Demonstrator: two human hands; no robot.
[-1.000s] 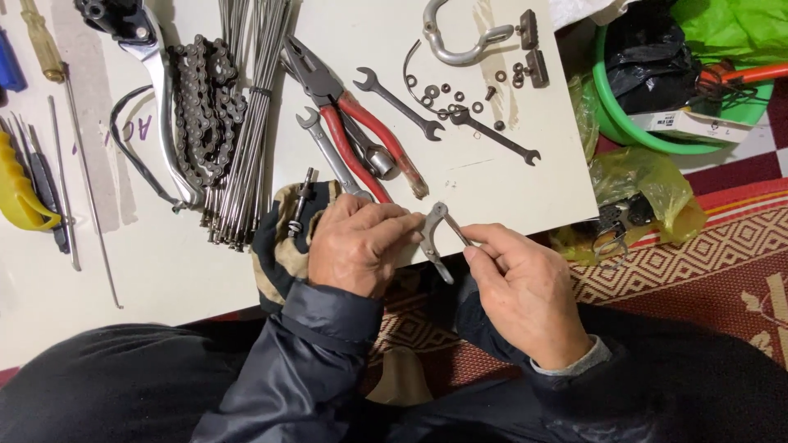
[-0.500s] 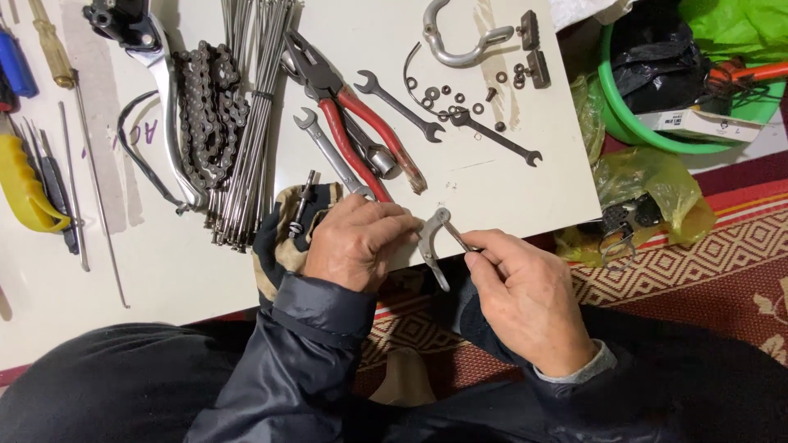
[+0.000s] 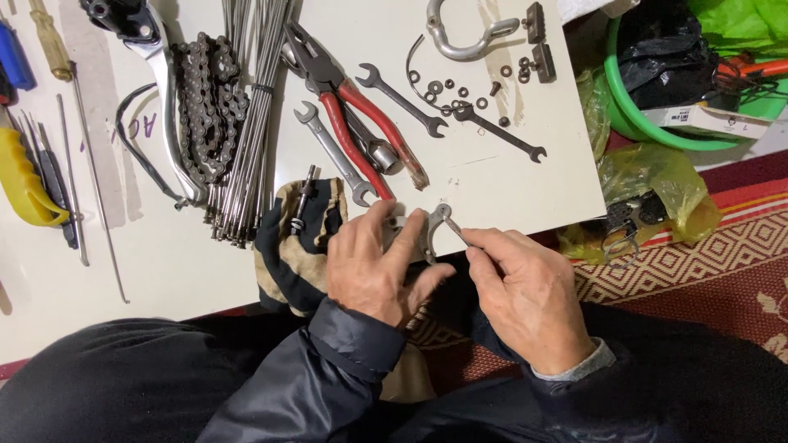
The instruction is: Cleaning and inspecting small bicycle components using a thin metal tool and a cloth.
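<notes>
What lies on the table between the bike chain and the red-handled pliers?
In the head view, a bundle of thin metal spokes lies between the chain and the red-handled pliers, with a small open-ended wrench beside the pliers.

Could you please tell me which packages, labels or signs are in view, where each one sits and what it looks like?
White box: upper right, on the green basin, long and flat, small dark print on its side.
Yellow bag: on the rug beside the table's right edge, crumpled, translucent.

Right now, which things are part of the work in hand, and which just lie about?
In hand: left hand, right hand, small curved grey metal brake arm.

Lying about: red-handled pliers, dark bicycle chain, bundle of steel spokes, grey open-ended spanner, small dark washers.
</notes>
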